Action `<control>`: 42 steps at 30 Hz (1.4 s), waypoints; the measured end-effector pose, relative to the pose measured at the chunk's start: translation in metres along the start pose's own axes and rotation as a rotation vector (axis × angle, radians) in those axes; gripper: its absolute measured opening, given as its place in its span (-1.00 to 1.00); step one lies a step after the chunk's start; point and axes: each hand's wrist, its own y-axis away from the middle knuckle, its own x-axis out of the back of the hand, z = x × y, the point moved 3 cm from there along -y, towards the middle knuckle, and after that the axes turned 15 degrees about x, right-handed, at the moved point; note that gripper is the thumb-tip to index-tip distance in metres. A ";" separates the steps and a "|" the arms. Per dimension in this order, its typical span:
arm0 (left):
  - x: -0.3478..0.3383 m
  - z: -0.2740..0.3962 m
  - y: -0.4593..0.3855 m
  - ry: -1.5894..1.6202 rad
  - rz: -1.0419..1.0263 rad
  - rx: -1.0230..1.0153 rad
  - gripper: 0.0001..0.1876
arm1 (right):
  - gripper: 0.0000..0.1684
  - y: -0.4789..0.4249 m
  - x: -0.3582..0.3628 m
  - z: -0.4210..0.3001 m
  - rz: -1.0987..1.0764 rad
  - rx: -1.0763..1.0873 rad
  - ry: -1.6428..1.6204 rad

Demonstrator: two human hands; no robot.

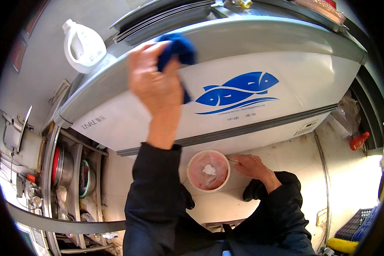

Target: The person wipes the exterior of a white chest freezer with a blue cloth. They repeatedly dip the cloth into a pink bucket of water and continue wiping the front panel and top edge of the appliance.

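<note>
My left hand (156, 76) grips a dark blue cloth (178, 51) against the rounded grey top edge (262, 36) of a white commercial chest freezer (153, 118). Blur softens the hand and cloth, and part of the cloth hangs down past the wrist. Low on the right, my right hand (251, 166) appears beside a round bucket (227, 179); its fingers are bent. A thin dark piece shows between the bucket rim and those fingertips, but whether they hold it is unclear. Inside the bucket are a clear plastic bag (208, 160) and a crumpled white wad (208, 169).
A white jug (89, 48) stands at the freezer's left end. Dark trays (166, 19) lie on top. Shelving at left holds a metal pot (64, 168) and a green-rimmed basin (89, 179). At right are a red bottle (360, 141), a floor pipe (323, 169) and plastic crates (355, 224).
</note>
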 end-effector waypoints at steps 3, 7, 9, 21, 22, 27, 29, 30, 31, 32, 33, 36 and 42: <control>-0.017 0.010 0.005 0.075 -0.057 0.046 -0.71 | -0.65 0.002 -0.004 0.010 -0.003 0.003 0.008; 0.020 -0.017 -0.007 0.045 0.007 0.160 -0.68 | -0.64 0.002 -0.009 0.007 -0.025 -0.001 0.027; 0.014 -0.012 -0.005 -0.089 0.060 -0.024 -0.70 | -0.64 0.001 -0.010 0.005 -0.045 -0.019 0.049; 0.052 -0.069 0.031 0.476 0.154 0.768 -0.71 | -0.60 0.010 -0.007 0.017 -0.080 -0.073 0.167; 0.048 -0.054 0.044 0.443 0.117 0.759 -0.70 | -0.60 0.008 -0.007 0.019 -0.095 -0.079 0.181; -0.022 0.046 0.088 0.216 -0.203 0.181 -0.56 | -0.65 0.001 -0.010 0.010 -0.162 -0.051 0.174; -0.063 0.060 0.096 0.243 -0.321 -0.012 -0.56 | -0.68 -0.004 -0.019 0.011 -0.242 -0.031 0.218; -0.079 0.065 0.098 0.171 -0.350 -0.062 -0.60 | -0.69 -0.004 -0.019 0.012 -0.218 -0.018 0.216; -0.093 0.058 0.098 0.138 -0.345 -0.048 -0.61 | -0.70 -0.002 -0.020 0.013 -0.195 -0.005 0.214; -0.098 0.049 0.102 0.127 -0.334 -0.059 -0.61 | -0.71 -0.001 -0.020 0.013 -0.174 0.010 0.212; -0.097 0.047 0.101 0.121 -0.327 -0.069 -0.61 | -0.70 0.001 -0.019 0.013 -0.171 0.011 0.222; -0.082 0.031 0.096 -0.003 -0.272 -0.011 -0.60 | -0.70 0.003 -0.019 0.012 -0.190 -0.007 0.243; -0.028 -0.040 0.083 -0.035 -0.093 0.004 -0.60 | -0.70 -0.005 -0.026 0.003 -0.221 0.012 0.236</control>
